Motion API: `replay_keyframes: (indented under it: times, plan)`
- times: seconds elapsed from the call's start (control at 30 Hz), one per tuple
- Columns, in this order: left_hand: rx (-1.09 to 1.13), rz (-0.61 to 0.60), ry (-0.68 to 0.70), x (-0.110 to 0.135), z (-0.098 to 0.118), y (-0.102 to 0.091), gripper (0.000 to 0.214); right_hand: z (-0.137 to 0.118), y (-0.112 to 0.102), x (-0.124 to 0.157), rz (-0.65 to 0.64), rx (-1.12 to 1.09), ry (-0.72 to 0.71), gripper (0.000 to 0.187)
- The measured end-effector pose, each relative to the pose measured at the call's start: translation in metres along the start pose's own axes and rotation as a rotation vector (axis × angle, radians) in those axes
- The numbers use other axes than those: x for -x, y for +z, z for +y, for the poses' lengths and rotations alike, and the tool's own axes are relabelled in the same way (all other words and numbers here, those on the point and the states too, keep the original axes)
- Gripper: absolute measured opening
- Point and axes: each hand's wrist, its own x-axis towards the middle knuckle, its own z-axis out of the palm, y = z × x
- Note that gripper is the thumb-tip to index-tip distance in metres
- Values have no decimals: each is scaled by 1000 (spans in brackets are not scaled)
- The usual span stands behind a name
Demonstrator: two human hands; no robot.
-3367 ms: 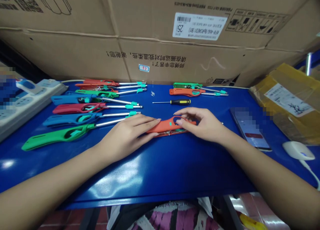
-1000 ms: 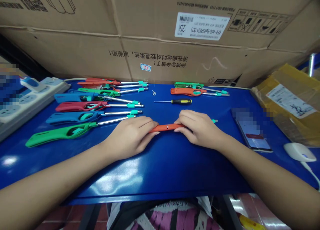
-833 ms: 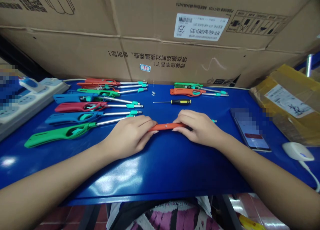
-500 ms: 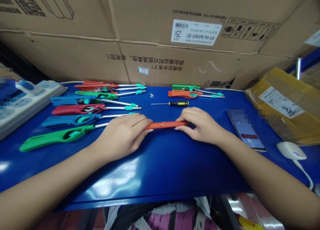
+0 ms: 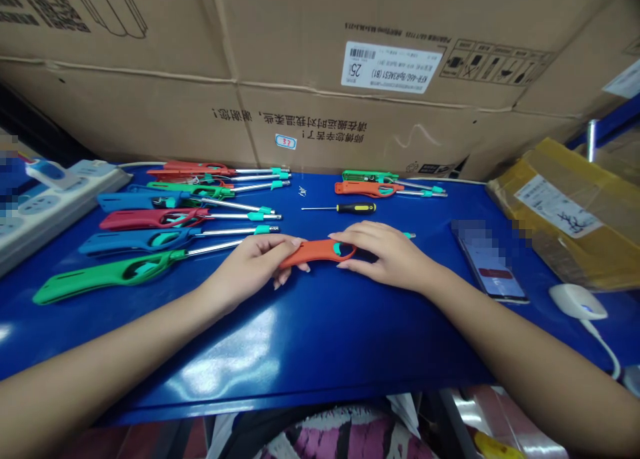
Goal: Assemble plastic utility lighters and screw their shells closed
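Both hands hold an orange long-necked lighter [image 5: 316,253] above the blue table. My left hand [image 5: 255,266] pinches the butt of its handle, thumb on top. My right hand [image 5: 387,254] is closed round the trigger end, where some of the turquoise trigger shows. Most of the metal neck is hidden behind that hand, with only the tip showing past it. Just beyond lies a screwdriver [image 5: 356,208] with a black and yellow handle. A green lighter [image 5: 107,278] lies by my left forearm, nearest in a row with a blue lighter [image 5: 140,240] and a red lighter [image 5: 150,218].
A tall cardboard box [image 5: 295,59] walls off the back. An orange lighter [image 5: 367,189] lies by a green one at back centre. On the left stands a power strip [image 5: 60,196]; on the right are a phone [image 5: 493,266], a white device [image 5: 577,302] and a taped parcel [image 5: 565,206].
The orange lighter has turned from its narrow edge to its broad side, so the trigger opening now shows. My left hand has shifted its grip, thumb now on top.
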Motion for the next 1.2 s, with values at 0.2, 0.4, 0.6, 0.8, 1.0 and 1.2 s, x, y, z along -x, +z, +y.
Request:
replay_keyframes:
  times: [0.2,0.4,0.6,0.8,1.0,1.2]
  plan:
    - [-378,95,462,3,-6,0,37,-2,4,-2,30,-46,-1,33]
    - [-480,69,685,4,-8,1,25,-7,8,-3,46,-156,-73,31]
    - [-446,49,705,5,-11,3,25,-11,14,0,95,-155,-90,26]
    - [-457,26,710,1,-14,-2,29,-16,5,-6,-16,6,-80,30]
    - [-454,-34,717,2,-13,-7,29,-30,-3,-21,-135,234,-113,36]
    - [-493,31,676,0,-12,-9,29,-29,-6,-21,-107,206,-45,33]
